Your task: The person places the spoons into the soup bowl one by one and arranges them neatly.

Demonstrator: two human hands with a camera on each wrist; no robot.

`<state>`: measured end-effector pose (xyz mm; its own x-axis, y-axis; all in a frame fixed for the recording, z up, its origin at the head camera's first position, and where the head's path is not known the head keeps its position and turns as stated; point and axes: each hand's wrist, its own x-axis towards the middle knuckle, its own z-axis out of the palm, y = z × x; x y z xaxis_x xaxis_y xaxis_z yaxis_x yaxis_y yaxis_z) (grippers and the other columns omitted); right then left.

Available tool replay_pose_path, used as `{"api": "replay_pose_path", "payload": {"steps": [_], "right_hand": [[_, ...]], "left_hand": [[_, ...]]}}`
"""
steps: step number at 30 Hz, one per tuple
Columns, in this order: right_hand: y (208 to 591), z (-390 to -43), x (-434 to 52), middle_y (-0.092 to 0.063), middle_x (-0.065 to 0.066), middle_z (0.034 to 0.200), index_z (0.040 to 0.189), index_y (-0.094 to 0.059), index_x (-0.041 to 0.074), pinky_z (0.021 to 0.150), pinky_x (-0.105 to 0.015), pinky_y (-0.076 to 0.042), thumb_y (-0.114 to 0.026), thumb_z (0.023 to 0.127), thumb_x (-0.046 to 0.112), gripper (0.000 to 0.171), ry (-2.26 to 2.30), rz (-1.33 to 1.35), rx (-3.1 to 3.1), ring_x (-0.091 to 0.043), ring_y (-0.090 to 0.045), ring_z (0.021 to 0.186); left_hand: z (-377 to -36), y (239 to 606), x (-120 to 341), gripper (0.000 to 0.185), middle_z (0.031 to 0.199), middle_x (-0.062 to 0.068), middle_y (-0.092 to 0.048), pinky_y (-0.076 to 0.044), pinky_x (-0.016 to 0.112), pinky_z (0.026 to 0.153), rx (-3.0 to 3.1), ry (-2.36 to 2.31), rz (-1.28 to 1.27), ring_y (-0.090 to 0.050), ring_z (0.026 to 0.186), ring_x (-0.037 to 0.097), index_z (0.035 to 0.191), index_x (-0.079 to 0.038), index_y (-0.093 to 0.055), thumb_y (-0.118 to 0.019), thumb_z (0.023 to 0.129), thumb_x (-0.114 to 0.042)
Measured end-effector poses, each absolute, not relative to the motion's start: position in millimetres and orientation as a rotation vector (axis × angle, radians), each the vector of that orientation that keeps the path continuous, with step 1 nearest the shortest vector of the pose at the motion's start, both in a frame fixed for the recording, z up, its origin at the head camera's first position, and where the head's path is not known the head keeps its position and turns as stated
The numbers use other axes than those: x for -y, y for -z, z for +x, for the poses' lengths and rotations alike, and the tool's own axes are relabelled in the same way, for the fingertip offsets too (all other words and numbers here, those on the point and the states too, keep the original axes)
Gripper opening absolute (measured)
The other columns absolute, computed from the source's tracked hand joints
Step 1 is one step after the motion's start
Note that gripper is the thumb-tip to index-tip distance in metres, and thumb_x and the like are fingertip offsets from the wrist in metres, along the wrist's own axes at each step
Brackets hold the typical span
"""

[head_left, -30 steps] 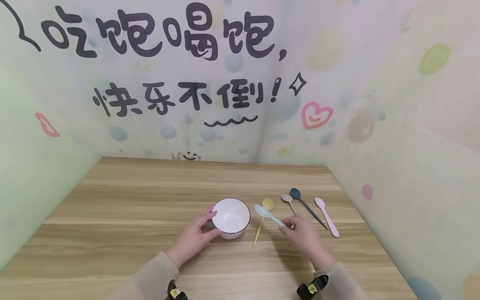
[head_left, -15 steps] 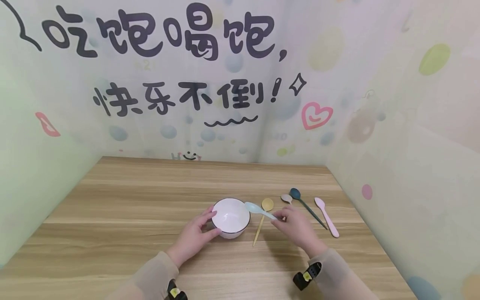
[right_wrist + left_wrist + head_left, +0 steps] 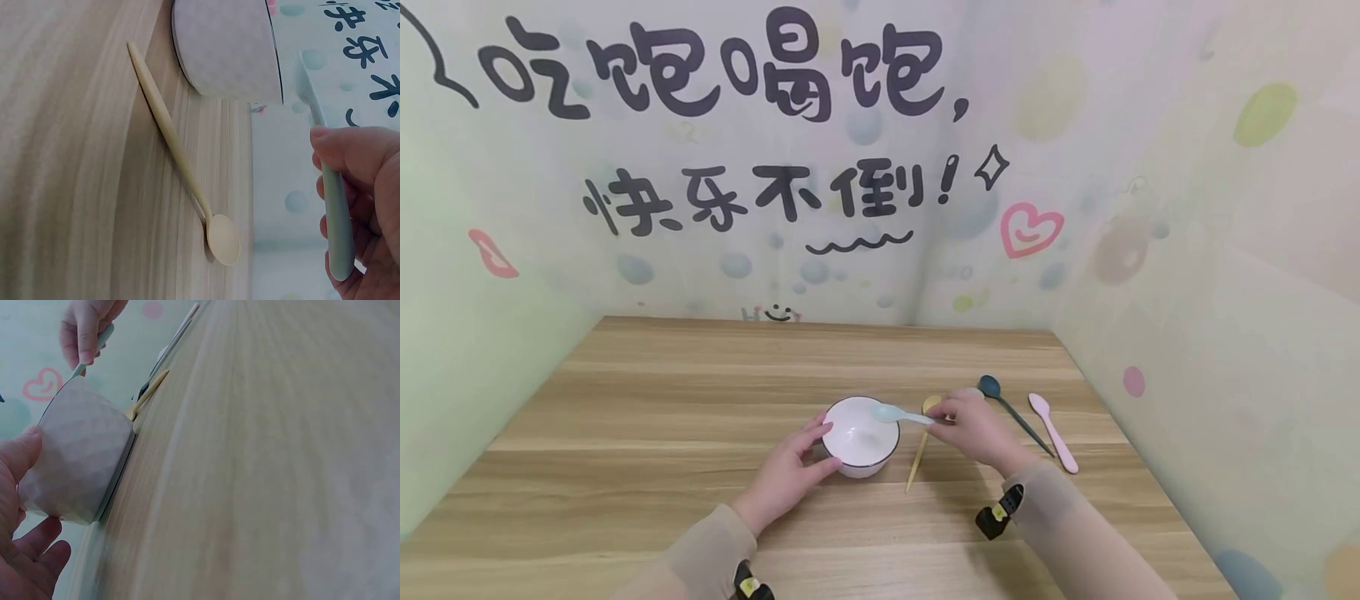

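A white bowl with a dark rim point(image 3: 861, 469) stands upright on the wooden table. My left hand point(image 3: 786, 479) holds its left side, thumb at the near edge and fingers around the far left; the left wrist view shows the bowl's faceted outer wall point(image 3: 81, 450). My right hand point(image 3: 976, 432) pinches a light blue spoon point(image 3: 913, 417) by its handle. The spoon's head is over the right part of the bowl's opening. Seen from the right wrist, the spoon's handle point(image 3: 338, 225) lies between thumb and fingers. Below that hand a yellow spoon point(image 3: 167, 128) lies on the table.
To the right of my right hand lie a dark green spoon point(image 3: 1018, 419) and a pink spoon point(image 3: 1056, 433). A greyish spoon is mostly hidden behind that hand. Printed walls point(image 3: 730, 283) bound the wooden table point(image 3: 647, 400) at the back and sides.
My right hand has moved left with the light blue spoon, bringing its head from beside the bowl to over the opening. The left hand and bowl stay in place.
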<state>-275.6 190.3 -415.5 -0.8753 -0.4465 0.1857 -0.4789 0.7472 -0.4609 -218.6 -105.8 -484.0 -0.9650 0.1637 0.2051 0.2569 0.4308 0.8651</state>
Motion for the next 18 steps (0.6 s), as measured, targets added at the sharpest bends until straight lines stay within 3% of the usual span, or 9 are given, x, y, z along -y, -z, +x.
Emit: {"api": "replay_pose_path", "payload": {"steps": [7, 18], "right_hand": [[412, -288, -182, -0.058, 0.012, 0.079, 0.094, -0.076, 0.013, 0.060, -0.025, -0.047, -0.074, 0.086, 0.018, 0.010, -0.792, 0.836, 2.899, -0.010, -0.051, 0.070], [395, -308, -164, -0.053, 0.010, 0.079, 0.094, -0.077, 0.014, 0.063, -0.022, -0.046, -0.076, 0.083, 0.019, 0.012, -0.375, 1.168, 2.847, -0.007, -0.049, 0.071]], "left_hand": [[-218, 485, 106, 0.057, 0.150, 0.008, -0.039, -0.040, 0.046, 0.105, 2.576, 1.579, -0.394, -0.038, 0.136, 0.029, 0.131, -0.002, -0.057, -0.077, 0.083, -0.027], [-217, 482, 105, 0.057, 0.150, 0.007, -0.040, -0.040, 0.045, 0.106, 2.580, 1.587, -0.379, -0.038, 0.136, 0.028, 0.131, -0.003, -0.058, -0.077, 0.083, -0.026]]}}
